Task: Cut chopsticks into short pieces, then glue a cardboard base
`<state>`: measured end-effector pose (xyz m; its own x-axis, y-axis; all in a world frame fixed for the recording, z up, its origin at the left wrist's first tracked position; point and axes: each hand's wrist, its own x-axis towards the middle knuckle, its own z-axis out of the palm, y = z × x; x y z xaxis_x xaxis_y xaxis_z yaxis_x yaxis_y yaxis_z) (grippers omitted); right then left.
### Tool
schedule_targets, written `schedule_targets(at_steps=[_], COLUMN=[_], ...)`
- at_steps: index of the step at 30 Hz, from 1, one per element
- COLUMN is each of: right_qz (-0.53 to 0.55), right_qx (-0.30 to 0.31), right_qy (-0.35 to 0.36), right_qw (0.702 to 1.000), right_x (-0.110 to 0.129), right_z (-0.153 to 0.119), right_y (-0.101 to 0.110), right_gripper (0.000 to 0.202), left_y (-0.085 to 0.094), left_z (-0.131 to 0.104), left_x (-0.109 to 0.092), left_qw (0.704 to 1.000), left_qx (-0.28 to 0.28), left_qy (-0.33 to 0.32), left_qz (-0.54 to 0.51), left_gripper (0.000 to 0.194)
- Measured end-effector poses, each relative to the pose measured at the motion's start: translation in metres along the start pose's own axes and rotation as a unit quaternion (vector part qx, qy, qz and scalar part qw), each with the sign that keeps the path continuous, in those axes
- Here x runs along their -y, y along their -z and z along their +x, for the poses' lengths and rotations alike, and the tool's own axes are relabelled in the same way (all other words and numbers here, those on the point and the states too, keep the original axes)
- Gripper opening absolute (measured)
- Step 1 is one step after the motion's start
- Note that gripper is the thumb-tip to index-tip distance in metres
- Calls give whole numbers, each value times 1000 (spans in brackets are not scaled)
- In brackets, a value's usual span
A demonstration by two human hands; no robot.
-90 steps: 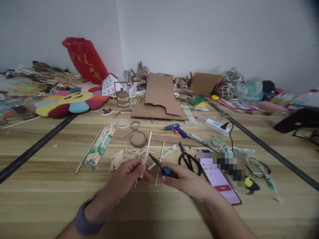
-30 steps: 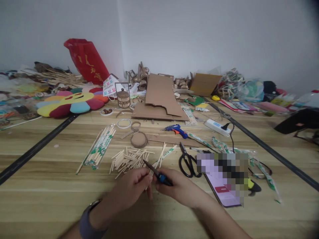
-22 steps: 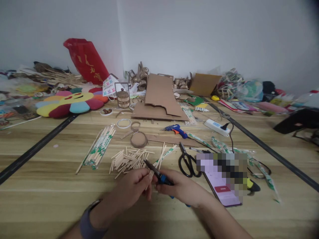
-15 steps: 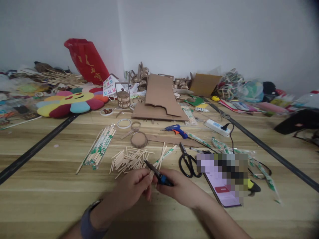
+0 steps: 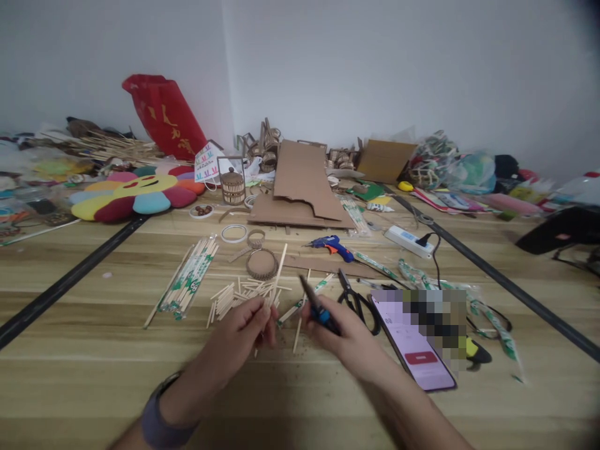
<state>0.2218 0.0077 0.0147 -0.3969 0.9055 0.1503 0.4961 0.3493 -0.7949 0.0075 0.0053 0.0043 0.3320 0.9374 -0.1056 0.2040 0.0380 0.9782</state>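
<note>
Pinched in my left hand [image 5: 250,325] is a thin wooden stick [image 5: 282,259] that points up and away. My right hand [image 5: 335,328] is wrapped round a dark knife with a blue part [image 5: 322,314], its blade tilted up to the left. The two hands are apart. Just beyond my left hand lies a pile of short cut sticks [image 5: 225,301]. Longer sticks and a green-and-white wrapper [image 5: 323,283] lie between and beyond the hands. Black scissors [image 5: 357,303] rest right of my right hand.
A phone [image 5: 417,353] lies at the right, near a power strip [image 5: 409,240]. Beyond the hands are a blue glue gun [image 5: 332,245], a round cardboard piece [image 5: 261,264] and cardboard sheets [image 5: 302,175]. Packed sticks [image 5: 190,278] lie left; a flower cushion [image 5: 140,194] is farther back.
My hands have moved apart, the left to the left and the knife to the right. The stick in my left hand now stands out upward, clear of the blade.
</note>
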Motion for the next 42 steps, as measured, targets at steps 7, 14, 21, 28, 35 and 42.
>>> schedule_targets(at_steps=[7, 14, 21, 28, 35, 42], right_qz=[-146, -265, -333, 4, -23, -12], right_qx=[-72, -66, -61, -10, 35, 32], right_qy=[147, 52, 1, -12, 23, 56], right_qw=[976, 961, 941, 1000, 999, 998], right_x=[-9, -14, -8, -8, 3, -2], right_z=[0, 1, 2, 5, -1, -2], right_y=[-7, -23, -37, -2, -8, -23], right_gripper=[20, 8, 8, 16, 6, 45], left_y=[-15, -19, -25, -7, -15, -18], left_z=[-4, -4, -7, 0, 4, 2], left_x=[6, 9, 9, 9, 11, 17], left_qw=[978, 923, 910, 989, 987, 984], left_qx=[72, 21, -23, 128, 110, 130], left_qy=[24, -11, 0, 20, 91, 95], left_qz=[196, 385, 413, 69, -76, -77], left_gripper=[33, 27, 26, 37, 46, 52])
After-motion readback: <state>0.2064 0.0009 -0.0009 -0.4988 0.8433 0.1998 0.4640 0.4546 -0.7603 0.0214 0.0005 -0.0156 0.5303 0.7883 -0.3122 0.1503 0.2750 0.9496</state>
